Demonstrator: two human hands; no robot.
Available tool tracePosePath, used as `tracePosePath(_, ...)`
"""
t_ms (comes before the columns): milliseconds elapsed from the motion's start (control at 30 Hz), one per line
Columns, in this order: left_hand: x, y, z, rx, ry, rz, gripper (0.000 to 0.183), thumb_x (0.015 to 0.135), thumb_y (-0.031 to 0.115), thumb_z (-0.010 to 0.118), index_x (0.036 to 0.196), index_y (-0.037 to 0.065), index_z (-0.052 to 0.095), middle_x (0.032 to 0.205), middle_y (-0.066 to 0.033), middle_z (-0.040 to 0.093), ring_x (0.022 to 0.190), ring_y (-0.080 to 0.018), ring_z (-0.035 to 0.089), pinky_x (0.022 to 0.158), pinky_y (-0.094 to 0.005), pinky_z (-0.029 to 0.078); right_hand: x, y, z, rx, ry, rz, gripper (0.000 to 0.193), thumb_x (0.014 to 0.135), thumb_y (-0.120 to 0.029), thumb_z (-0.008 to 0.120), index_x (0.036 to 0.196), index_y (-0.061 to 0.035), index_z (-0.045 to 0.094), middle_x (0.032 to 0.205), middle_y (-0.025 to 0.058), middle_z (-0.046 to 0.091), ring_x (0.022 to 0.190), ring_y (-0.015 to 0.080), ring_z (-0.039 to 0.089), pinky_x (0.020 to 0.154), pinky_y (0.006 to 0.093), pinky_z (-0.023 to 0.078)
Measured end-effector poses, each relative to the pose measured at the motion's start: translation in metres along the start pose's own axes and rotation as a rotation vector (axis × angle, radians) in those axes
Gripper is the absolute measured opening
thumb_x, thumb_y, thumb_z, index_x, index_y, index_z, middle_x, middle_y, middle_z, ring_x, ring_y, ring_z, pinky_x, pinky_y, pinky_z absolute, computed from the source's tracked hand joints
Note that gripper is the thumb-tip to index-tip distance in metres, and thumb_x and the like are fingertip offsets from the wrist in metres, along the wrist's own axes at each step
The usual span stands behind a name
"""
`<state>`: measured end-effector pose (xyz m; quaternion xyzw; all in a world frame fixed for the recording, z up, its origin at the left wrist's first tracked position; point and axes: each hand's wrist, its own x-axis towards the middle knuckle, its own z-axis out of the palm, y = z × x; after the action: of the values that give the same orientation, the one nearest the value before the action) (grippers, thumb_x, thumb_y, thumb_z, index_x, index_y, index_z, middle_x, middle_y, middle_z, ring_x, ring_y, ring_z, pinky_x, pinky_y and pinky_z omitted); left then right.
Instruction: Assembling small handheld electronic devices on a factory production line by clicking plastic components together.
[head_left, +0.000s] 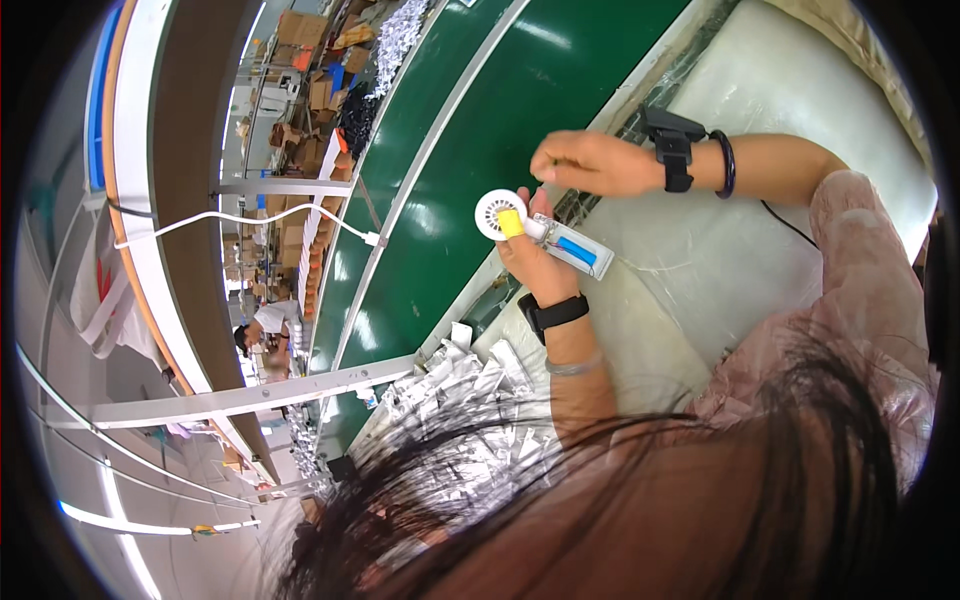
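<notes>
While the green belt [470, 130] lies alongside:
Left hand [535, 262]: fingers clasp the white fan [500, 214], beside belt.
Right hand [592, 163]: fingertips pinched together, just above fan.

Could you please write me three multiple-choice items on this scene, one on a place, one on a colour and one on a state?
1. Where is the pile of silvery packets?
A. beside the left forearm
B. on the belt
C. in the right hand

2. What colour is the belt?
A. red
B. green
C. white

3. What does the left hand hold?
A. nothing
B. a small white fan
C. a cardboard box

Answers:
1 A, the pile lies by the left forearm at the table's edge.
2 B, the long belt is dark green.
3 B, its fingers grip the fan, while the right hand hovers above.
</notes>
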<state>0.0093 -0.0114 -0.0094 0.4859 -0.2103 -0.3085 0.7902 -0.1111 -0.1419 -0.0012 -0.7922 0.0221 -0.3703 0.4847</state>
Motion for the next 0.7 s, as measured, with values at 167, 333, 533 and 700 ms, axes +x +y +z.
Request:
tracePosePath(167,0.004,0.000,-0.004,-0.055,-0.010,0.172,0.040,0.097,0.025,0.053,0.124,-0.002,0.042,0.124,-0.0171,0.054,0.112,-0.0294,0.058,0.093,-0.0362,0.047,-0.011,-0.016,0.014,0.058,-0.243,0.282,0.036,0.097,-0.025,0.051,0.124,-0.0016,0.052,0.097,0.0123,0.060,0.086,0.0170,0.059,0.077,0.0313,0.047)
tracePosePath(333,0.004,0.003,-0.001,-0.024,0.006,0.215,0.036,0.096,0.020,0.054,0.121,-0.001,0.041,0.122,-0.0161,0.053,0.112,-0.0300,0.059,0.090,-0.0364,0.049,-0.015,-0.011,0.019,0.112,-0.279,0.204,0.041,0.097,-0.025,0.051,0.129,-0.0008,0.047,0.106,0.0139,0.060,0.097,0.0196,0.059,0.086,0.0328,0.047)
tracePosePath(533,0.003,0.004,0.002,-0.046,0.034,0.239,0.035,0.096,0.019,0.054,0.121,0.000,0.039,0.121,-0.0164,0.054,0.110,-0.0301,0.060,0.085,-0.0351,0.052,-0.020,-0.027,0.025,0.195,-0.339,0.255,0.058,0.091,-0.019,0.060,0.139,-0.0006,0.034,0.123,0.0171,0.054,0.103,0.0249,0.059,0.090,0.0343,0.046)
tracePosePath(700,-0.002,0.006,0.007,0.016,0.015,0.237,0.035,0.097,0.021,0.053,0.122,0.001,0.039,0.123,-0.0161,0.054,0.108,-0.0295,0.061,0.083,-0.0353,0.052,-0.027,-0.026,0.031,0.065,-0.338,0.063,0.074,0.085,-0.014,0.065,0.144,-0.0017,0.022,0.130,0.0205,0.049,0.113,0.0288,0.055,0.095,0.0361,0.044)
